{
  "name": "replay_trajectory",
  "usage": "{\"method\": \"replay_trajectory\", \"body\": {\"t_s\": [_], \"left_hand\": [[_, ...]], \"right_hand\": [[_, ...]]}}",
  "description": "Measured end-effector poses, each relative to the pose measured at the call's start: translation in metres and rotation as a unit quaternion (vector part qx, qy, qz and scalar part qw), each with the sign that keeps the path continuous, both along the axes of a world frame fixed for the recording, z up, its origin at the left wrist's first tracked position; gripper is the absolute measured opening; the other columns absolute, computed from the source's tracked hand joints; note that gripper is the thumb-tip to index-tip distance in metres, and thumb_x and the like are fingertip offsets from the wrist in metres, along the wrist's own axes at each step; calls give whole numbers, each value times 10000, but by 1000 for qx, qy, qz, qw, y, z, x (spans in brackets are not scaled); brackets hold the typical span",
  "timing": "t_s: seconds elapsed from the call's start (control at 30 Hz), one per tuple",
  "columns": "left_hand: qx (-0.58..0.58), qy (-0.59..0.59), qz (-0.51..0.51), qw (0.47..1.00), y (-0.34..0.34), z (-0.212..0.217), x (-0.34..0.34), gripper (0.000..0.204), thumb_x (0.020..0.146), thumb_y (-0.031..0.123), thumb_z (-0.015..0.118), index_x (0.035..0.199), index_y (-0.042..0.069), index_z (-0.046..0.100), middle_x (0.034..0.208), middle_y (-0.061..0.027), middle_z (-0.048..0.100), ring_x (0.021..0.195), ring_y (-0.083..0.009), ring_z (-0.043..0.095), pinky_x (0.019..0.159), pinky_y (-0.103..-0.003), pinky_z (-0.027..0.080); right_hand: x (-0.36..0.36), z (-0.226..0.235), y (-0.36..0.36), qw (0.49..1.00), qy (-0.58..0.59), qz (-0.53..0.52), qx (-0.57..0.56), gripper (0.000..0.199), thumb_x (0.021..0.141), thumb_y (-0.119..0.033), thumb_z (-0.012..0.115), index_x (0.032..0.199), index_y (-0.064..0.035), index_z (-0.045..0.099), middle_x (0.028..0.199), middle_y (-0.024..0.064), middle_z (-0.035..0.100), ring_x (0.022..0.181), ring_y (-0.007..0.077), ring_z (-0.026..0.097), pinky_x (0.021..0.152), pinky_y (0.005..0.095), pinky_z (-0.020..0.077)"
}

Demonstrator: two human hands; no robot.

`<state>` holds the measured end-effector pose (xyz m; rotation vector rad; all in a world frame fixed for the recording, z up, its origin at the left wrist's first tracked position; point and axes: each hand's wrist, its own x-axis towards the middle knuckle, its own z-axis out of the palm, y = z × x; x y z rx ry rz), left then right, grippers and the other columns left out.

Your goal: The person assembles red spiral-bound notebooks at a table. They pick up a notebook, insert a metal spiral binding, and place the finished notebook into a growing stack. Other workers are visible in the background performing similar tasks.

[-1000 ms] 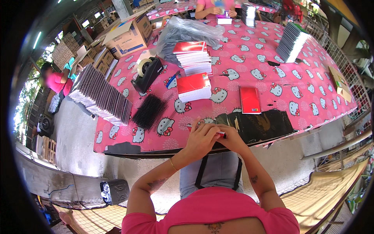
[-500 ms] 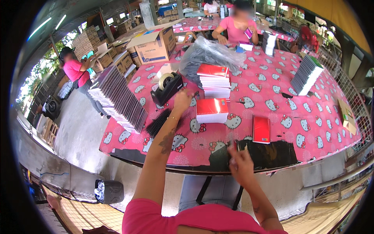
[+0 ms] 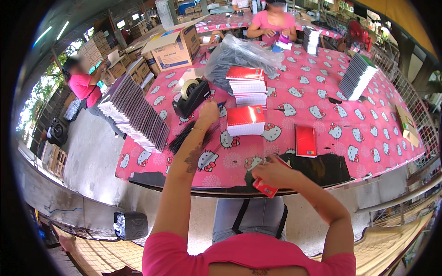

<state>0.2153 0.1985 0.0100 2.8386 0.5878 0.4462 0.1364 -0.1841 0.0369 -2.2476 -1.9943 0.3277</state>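
The pink table bears a red stack and, left, a black dispenser. Near edge: the right hand is clamped on a red notebook. Farther left, the left hand is at a blue tool — gripped or not, I cannot tell. Fetching it seems in hand; next calls for a secure hold.

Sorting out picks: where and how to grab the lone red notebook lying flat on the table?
I'd pinch the right long edge of the lone red notebook, coming in low from the right. It lies flat and thin, so an edge likely lifts more easily than the cover face, and the nearer red stack sits off to its left.
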Motion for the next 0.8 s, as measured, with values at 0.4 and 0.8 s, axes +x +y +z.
{"method": "replay_trajectory", "body": {"t_s": [0.4, 0.8], "left_hand": [[-821, -234, -233, 465, -132, 101, -172, 440, 1057, 376, 450, 1407, 111, 414, 1252, -186, 634, 1091, -294, 647, 895, -447, 542], [-814, -53, -52, 575, -221, 19, -242, 422, 1048, 358, 433, 1356, 70, 451, 1125, -179, 658, 1010, -294, 680, 877, -453, 553]], "right_hand": [[-26, 1, 1, 913, -54, -274, 298, 199, 880, -163, 661, 1058, -82, 621, 927, 94, 640, 781, 310, 671, 669, 418, 535], [-40, 7, -1, 901, -17, -297, 316, 189, 861, -146, 702, 1033, -83, 658, 911, 91, 651, 752, 310, 669, 645, 399, 531]]}}
